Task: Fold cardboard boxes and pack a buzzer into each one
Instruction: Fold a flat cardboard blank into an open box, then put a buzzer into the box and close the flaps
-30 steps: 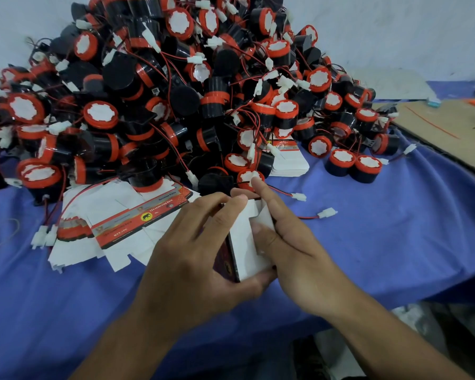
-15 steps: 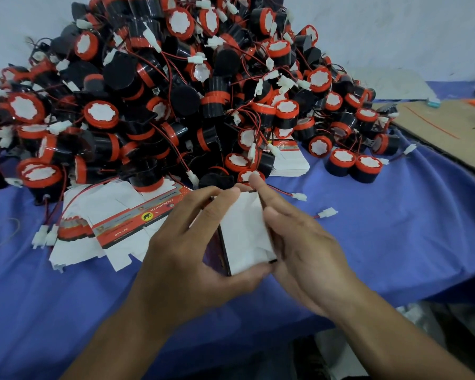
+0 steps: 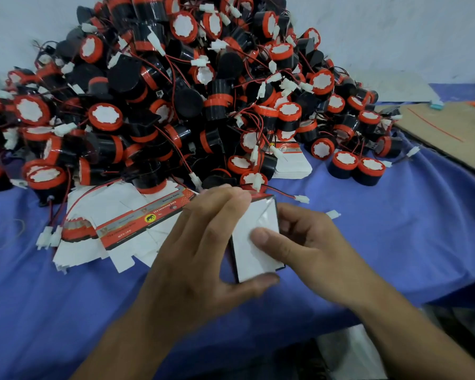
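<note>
Box [image 3: 254, 242], white flaps up, being held over the blue worktop [image 3: 395, 237], before the heaped buzzers [image 3: 176, 91]. Left hand [image 3: 198, 256] is gripping it, fingers [image 3: 217, 207] curled over its left side, thumb under the near corner; right hand [image 3: 307, 250] is clasping its right side, thumb pressing the flap.

Blue-clothed table [image 3: 395, 242], heaped buzzers [image 3: 176, 91], flat box blanks [image 3: 107, 204], cardboard sheet [image 3: 455, 124] at right

- My left hand [image 3: 200, 250] is bare. It is above the blue cloth [image 3: 395, 256].
- My right hand [image 3: 305, 248] is bare too, also above the blue cloth.
- Its thumbnail [image 3: 260, 236] is short and round.
- My left arm [image 3: 126, 344] and right arm [image 3: 409, 333] are bare past the cloth's near edge.
</note>
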The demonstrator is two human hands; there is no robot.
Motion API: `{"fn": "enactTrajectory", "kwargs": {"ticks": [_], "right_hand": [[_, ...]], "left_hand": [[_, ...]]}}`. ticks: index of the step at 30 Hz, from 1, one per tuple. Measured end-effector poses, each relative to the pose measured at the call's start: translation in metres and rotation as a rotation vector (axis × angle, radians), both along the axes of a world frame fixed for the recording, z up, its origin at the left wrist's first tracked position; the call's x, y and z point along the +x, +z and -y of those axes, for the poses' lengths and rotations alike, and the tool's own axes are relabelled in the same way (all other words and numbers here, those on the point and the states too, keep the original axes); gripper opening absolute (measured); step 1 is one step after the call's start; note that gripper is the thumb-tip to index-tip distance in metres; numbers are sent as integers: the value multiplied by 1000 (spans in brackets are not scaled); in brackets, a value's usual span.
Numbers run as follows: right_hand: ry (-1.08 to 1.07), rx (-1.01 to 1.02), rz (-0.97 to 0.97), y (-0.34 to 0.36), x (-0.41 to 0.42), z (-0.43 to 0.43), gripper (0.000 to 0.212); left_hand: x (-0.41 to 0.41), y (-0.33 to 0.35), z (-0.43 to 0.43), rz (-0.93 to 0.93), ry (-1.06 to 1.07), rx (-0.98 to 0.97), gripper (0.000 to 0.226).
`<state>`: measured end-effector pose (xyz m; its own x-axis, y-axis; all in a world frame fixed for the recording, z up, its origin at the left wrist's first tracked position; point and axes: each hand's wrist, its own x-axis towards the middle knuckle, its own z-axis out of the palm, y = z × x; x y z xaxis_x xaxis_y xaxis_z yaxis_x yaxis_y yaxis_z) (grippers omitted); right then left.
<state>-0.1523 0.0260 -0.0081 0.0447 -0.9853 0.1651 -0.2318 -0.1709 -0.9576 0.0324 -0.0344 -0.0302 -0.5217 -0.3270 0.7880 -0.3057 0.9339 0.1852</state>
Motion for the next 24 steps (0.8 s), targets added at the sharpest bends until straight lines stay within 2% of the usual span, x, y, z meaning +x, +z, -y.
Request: {"fn": "enactTrajectory", "kwargs": {"ticks": [4,6,8,14,18,21,24], "right_hand": [[-155,-298,-706,-10,-16,3,46],[-121,-420,-930,-18,-15,7,44],[-110,-437,-1070,-23,-10,10,44],[-291,-212,-1218,-26,14,7,44],[-472,-160,-1376,-27,29,1,38],[-485,-73,-1425,-26,34,-2,40],[-429,-129,-1389,-24,34,-4,39]], "left_hand": [[4,-3,7,174,-12,57,91],[7,-7,11,262,79,8,82],[9,-10,13,348,164,-21,69],[10,-8,13,398,368,20,54],[7,-8,9,445,417,47,45],[4,-8,6,429,392,161,40],[4,-10,3,412,319,305,40]]}}
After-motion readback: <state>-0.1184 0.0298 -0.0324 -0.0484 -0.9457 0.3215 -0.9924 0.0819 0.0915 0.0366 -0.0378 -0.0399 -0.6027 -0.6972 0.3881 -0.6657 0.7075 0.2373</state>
